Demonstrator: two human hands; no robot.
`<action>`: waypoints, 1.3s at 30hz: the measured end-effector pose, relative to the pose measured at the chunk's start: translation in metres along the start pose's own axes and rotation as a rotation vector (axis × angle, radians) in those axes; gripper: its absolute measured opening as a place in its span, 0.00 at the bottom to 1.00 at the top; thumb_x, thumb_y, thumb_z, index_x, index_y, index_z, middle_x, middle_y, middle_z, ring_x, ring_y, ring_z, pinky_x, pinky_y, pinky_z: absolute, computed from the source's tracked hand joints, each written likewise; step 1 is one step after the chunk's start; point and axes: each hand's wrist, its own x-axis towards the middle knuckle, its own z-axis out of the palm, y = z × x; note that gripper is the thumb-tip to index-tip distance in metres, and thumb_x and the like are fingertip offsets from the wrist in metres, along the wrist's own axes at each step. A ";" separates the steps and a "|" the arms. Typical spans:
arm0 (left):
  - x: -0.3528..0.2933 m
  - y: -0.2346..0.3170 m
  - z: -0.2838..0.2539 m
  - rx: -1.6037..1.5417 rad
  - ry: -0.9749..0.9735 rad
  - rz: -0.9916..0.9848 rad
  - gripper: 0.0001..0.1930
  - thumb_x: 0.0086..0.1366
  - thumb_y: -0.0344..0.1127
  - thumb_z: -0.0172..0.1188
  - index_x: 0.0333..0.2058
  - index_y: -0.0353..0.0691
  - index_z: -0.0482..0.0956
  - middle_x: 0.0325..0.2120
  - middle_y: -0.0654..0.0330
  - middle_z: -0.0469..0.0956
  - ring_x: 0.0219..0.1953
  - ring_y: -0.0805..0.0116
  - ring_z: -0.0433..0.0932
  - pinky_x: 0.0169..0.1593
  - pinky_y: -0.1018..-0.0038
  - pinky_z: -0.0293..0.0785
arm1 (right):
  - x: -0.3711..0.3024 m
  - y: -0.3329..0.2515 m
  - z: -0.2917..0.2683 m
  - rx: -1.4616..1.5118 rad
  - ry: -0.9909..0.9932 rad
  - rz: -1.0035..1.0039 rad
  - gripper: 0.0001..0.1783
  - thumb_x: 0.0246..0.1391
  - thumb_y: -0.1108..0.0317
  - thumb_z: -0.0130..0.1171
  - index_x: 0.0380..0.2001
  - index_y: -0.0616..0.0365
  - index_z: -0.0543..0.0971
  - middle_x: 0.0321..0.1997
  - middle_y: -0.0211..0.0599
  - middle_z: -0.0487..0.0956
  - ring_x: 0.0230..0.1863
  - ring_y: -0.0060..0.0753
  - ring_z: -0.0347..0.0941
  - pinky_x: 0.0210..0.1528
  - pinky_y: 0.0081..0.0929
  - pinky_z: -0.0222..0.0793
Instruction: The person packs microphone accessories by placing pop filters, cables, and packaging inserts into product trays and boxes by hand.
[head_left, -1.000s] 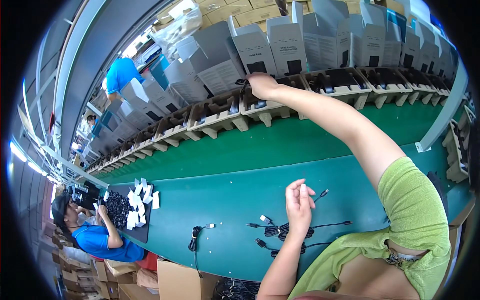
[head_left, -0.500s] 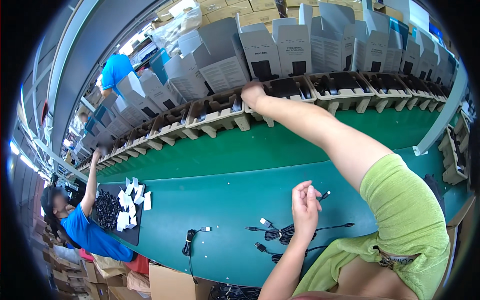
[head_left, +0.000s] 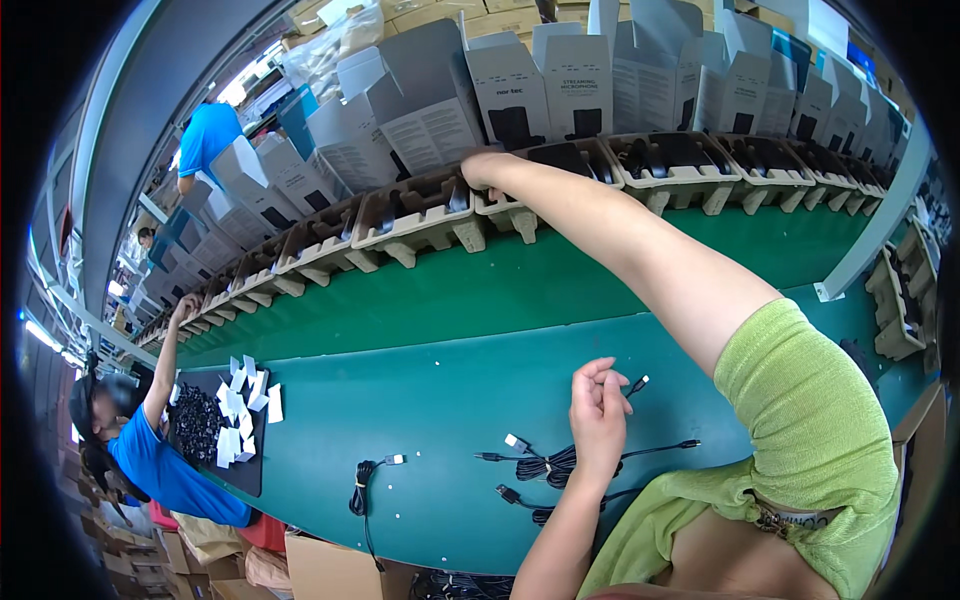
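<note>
- A worker in a short-sleeved green top stretched the right hand point(head_left: 485, 172) across the line to a tan moulded tray point(head_left: 522, 218); its fingertips were hidden at the tray's near-left end, and whether they grasped anything could not be told.
- The left hand point(head_left: 598, 405) hovered over the teal desk point(head_left: 440, 410), fingers loosely curled and thumb apart, with nothing visible in its hold.
- Just beside those fingers, a black cable end point(head_left: 638, 385) showed its plug.
- A tied bundle of black cable point(head_left: 558, 466) lay on the desk near the left wrist, its plugs pointing left and right; a second black cable point(head_left: 510, 494) lay just below, partly behind the forearm.
- Well apart to the left, a separate coiled cable point(head_left: 360, 495) rested near the desk's front edge.
- Trays holding dark items ran in a curving row beyond a green strip point(head_left: 480, 290), backed by open grey cartons point(head_left: 580, 95).
- At far left, a co-worker in blue point(head_left: 180, 470) raised an arm toward the row, beside a black mat point(head_left: 252, 478) bearing small black parts point(head_left: 195, 425) and folded white pieces point(head_left: 230, 405).
</note>
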 end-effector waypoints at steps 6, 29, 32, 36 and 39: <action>0.001 -0.005 -0.013 0.022 0.035 0.011 0.09 0.65 0.26 0.44 0.43 0.34 0.65 0.29 0.62 0.72 0.20 0.82 0.67 0.24 0.85 0.64 | -0.031 0.001 0.021 -0.159 0.328 -0.125 0.10 0.48 0.70 0.51 0.31 0.56 0.80 0.33 0.41 0.80 0.33 0.38 0.77 0.28 0.37 0.71; 0.002 -0.010 -0.013 0.010 0.000 -0.010 0.07 0.64 0.27 0.47 0.41 0.36 0.68 0.30 0.62 0.73 0.21 0.83 0.68 0.19 0.87 0.57 | -0.015 0.076 0.036 -0.458 0.458 -0.496 0.11 0.39 0.65 0.57 0.26 0.59 0.80 0.35 0.48 0.77 0.38 0.47 0.74 0.41 0.38 0.69; 0.000 -0.006 -0.022 0.048 0.014 -0.055 0.08 0.64 0.27 0.47 0.41 0.34 0.68 0.31 0.60 0.73 0.23 0.81 0.69 0.28 0.85 0.65 | -0.035 0.032 0.037 -0.565 0.418 -0.479 0.10 0.41 0.66 0.53 0.25 0.56 0.81 0.29 0.40 0.80 0.37 0.41 0.76 0.38 0.35 0.70; -0.001 -0.009 -0.018 0.026 0.000 -0.047 0.08 0.63 0.25 0.47 0.41 0.34 0.68 0.31 0.60 0.73 0.23 0.80 0.69 0.29 0.84 0.67 | -0.009 0.023 0.025 -0.435 0.285 -0.270 0.15 0.49 0.63 0.49 0.37 0.54 0.80 0.42 0.38 0.78 0.45 0.39 0.74 0.44 0.40 0.65; 0.001 -0.005 -0.020 0.031 0.026 -0.057 0.07 0.63 0.25 0.47 0.40 0.34 0.68 0.30 0.59 0.73 0.21 0.80 0.69 0.21 0.88 0.60 | -0.011 0.015 0.033 -0.432 0.209 -0.214 0.18 0.52 0.61 0.46 0.43 0.53 0.77 0.48 0.38 0.75 0.51 0.39 0.69 0.50 0.46 0.59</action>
